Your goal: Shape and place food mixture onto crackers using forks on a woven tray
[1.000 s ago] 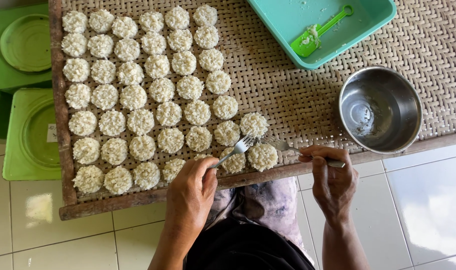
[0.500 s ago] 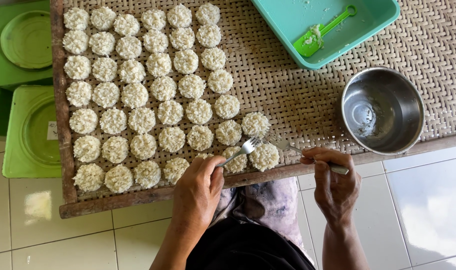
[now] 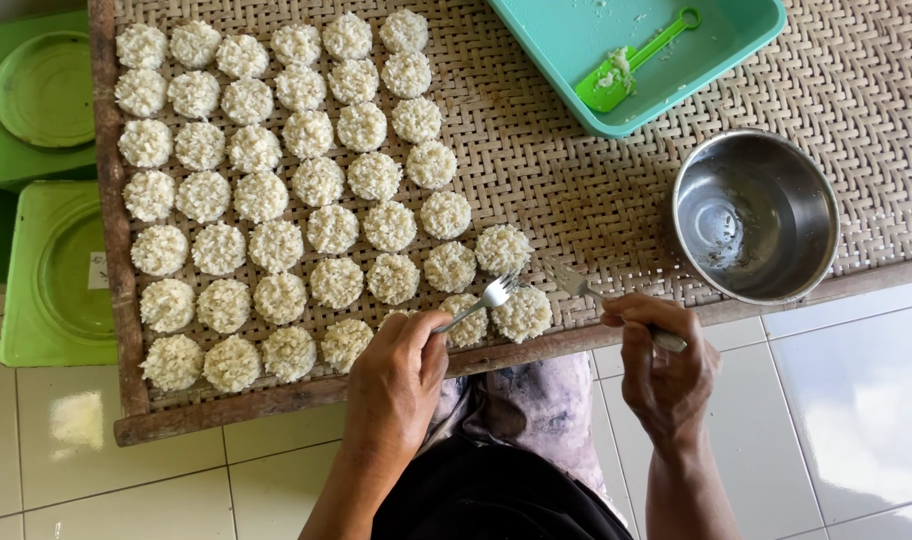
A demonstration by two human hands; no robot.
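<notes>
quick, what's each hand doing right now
Left hand: closed on a fork, tines at the rice cakes.
Right hand: closed on a second fork.

Below my camera, a woven wood-framed surface [image 3: 596,190] carries rows of white rice patties [image 3: 276,190], a steel bowl [image 3: 756,215] and a teal tray [image 3: 636,50], over the white tiled floor [image 3: 856,400]

**Two forks at the edge of a woven tray**

The left hand [image 3: 401,385] grips a metal fork [image 3: 484,300], its tines touching a round white rice cake [image 3: 521,313] on the brown woven bamboo tray [image 3: 596,190]. The right hand [image 3: 661,365] holds a second fork [image 3: 576,282], seemingly clear of the cakes. A steel bowl [image 3: 756,215] stands nearby.
</notes>
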